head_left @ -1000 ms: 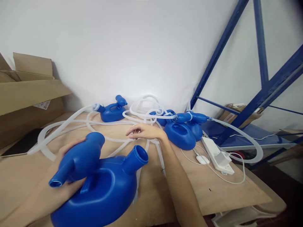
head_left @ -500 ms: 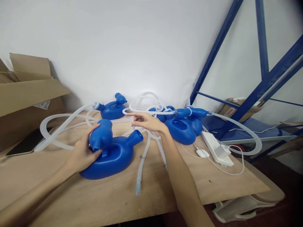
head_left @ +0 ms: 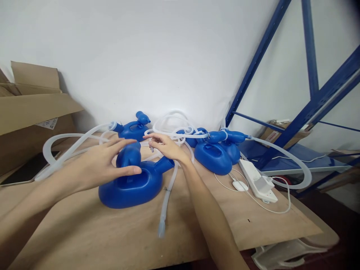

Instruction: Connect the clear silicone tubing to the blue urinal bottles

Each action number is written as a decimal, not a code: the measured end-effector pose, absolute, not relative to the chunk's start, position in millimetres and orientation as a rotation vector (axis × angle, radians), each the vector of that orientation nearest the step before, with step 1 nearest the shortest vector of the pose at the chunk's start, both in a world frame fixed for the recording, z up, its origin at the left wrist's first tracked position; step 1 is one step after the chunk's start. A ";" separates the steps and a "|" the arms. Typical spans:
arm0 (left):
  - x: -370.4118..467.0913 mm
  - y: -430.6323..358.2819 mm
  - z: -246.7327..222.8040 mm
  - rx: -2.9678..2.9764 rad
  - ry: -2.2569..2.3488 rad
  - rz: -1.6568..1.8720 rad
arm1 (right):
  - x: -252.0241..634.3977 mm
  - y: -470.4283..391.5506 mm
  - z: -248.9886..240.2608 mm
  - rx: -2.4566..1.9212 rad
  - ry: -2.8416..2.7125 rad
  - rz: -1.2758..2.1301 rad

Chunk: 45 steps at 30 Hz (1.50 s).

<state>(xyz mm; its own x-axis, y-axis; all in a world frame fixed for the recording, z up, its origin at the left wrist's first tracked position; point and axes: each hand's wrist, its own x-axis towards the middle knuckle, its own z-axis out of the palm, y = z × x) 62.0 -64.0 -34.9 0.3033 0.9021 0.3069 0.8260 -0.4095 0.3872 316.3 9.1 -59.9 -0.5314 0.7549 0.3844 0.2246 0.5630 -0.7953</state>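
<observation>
My left hand (head_left: 101,165) is open beside the blue cap piece (head_left: 128,155) on the near blue bottle (head_left: 132,193), its thumb and fingers spread. The bottle lies on the wooden table with its open neck pointing right. Above and behind that neck is my right hand (head_left: 165,145), its index finger stretched out and the others curled, over the white tubing (head_left: 176,135). Whether it holds a bit of tube is unclear. One loose tube end (head_left: 161,228) lies toward the table's front.
Behind stands another blue bottle (head_left: 133,131) with a tube on its neck. More blue bottles (head_left: 213,159) lie at right, near a white power strip (head_left: 257,182) with cables. A cardboard box (head_left: 36,112) and a dark phone (head_left: 28,170) are at left; blue shelving (head_left: 295,112) stands at right.
My left hand has let go of the blue cap piece and opened. The near bottle has shifted slightly right. My right hand has moved a little left.
</observation>
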 end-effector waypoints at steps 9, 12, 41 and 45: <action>83.1 -55.0 -30.7 2.316 1.530 0.568 | 306.9 7.3 -72.4 -0.849 -2.146 0.777; 74.5 -46.5 -24.7 1.991 1.419 0.509 | 307.6 2.6 -69.4 -0.856 -2.104 0.962; 39.6 -50.8 -9.7 2.947 0.835 0.888 | 323.5 2.3 -47.4 -0.455 -1.481 0.965; 37.0 -46.0 -11.9 2.991 0.806 0.935 | 334.2 -7.4 -41.2 -0.450 -1.602 0.947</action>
<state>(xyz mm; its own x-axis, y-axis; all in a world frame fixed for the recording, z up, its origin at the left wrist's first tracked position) 37.0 -46.0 -11.9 0.7097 0.4322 0.5564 0.4867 -0.8718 0.0565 334.2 -7.4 -41.2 -0.2630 0.7287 0.6323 -0.2029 0.5990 -0.7747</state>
